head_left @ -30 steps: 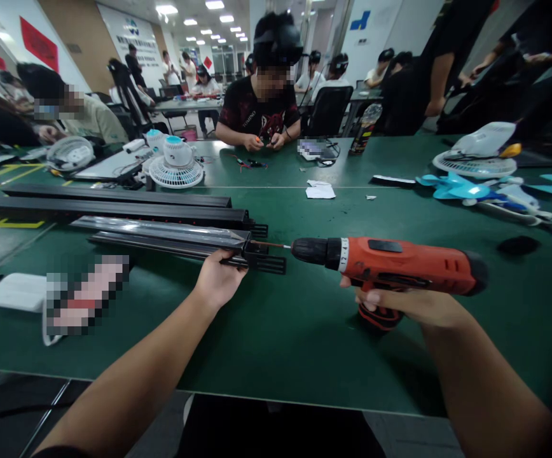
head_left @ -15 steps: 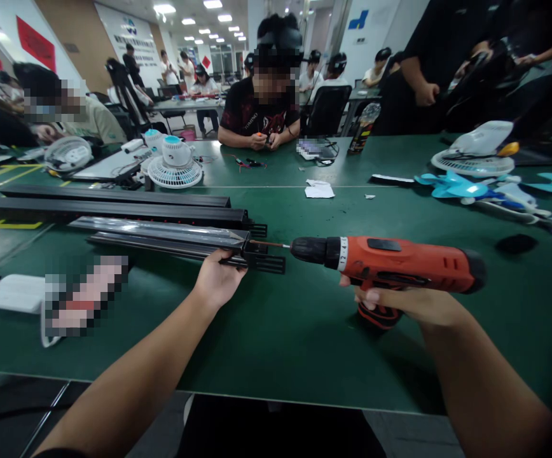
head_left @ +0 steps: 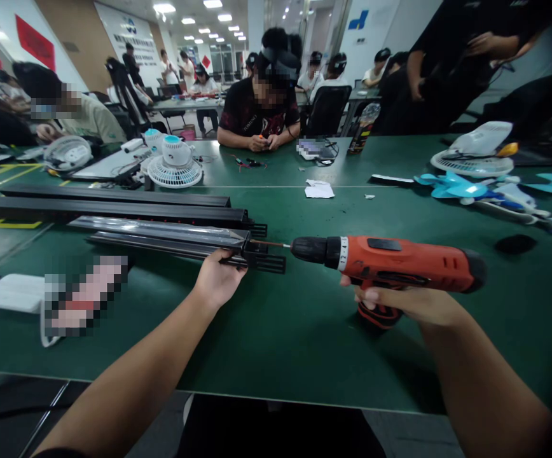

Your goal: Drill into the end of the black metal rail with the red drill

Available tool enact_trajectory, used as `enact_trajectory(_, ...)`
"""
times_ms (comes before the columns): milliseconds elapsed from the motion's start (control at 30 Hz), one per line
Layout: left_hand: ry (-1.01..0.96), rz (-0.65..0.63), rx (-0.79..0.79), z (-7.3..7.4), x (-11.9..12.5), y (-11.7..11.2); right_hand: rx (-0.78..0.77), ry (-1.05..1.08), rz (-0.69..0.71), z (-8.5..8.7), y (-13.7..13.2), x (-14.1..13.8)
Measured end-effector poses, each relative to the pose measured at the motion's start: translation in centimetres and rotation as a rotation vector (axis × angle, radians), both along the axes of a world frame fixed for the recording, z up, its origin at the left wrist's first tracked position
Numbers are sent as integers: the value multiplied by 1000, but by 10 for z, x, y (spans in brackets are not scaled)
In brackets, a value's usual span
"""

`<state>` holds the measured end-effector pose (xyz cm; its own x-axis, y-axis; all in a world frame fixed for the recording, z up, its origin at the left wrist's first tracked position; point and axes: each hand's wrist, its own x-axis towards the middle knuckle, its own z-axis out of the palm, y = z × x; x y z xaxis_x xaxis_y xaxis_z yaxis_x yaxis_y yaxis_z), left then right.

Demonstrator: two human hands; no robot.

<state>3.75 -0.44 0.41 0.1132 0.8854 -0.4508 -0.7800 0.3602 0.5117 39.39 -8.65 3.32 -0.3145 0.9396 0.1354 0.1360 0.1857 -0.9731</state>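
Note:
A red and black cordless drill (head_left: 404, 259) is gripped in my right hand (head_left: 400, 302), its chuck facing left. From the chuck a long thin bit (head_left: 271, 243) reaches to the end of a black metal rail (head_left: 171, 230), which has clear film along its top. My left hand (head_left: 221, 275) is wrapped round the rail's right end from below and in front. A slotted black bracket (head_left: 269, 263) sticks out at that end. Whether a screw sits at the bit's tip is hidden.
More black rails (head_left: 114, 207) lie behind on the green table (head_left: 304, 350). White fans (head_left: 175, 168) stand at the back left. Blue fan blades (head_left: 462, 186) lie at the right, scraps of paper (head_left: 318, 189) in the middle. A person (head_left: 261, 108) sits opposite.
My hands, the drill and the rail stay practically where they were. The person opposite has lowered their head, and a standing person at the right has shifted their arms.

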Motion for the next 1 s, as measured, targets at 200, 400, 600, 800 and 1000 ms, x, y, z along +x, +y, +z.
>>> enact_trajectory(200, 24, 8, -3, 0, -1, 1, -26, 1, -38, -1, 0, -2)
enact_trajectory(400, 18, -10, 7, 2, 1, 0, -73, 7, -31, 2, -2, -3)
enact_trajectory(600, 6, -4, 19, -2, -1, 1, -85, 43, 0, 1, -1, -1)
enact_trajectory(800, 11, 12, -6, -2, -1, 1, -6, 15, -6, -6, 1, 4)
enact_trajectory(1000, 27, 8, -10, 1, 1, -1, -5, -5, 11, -3, -1, 4)
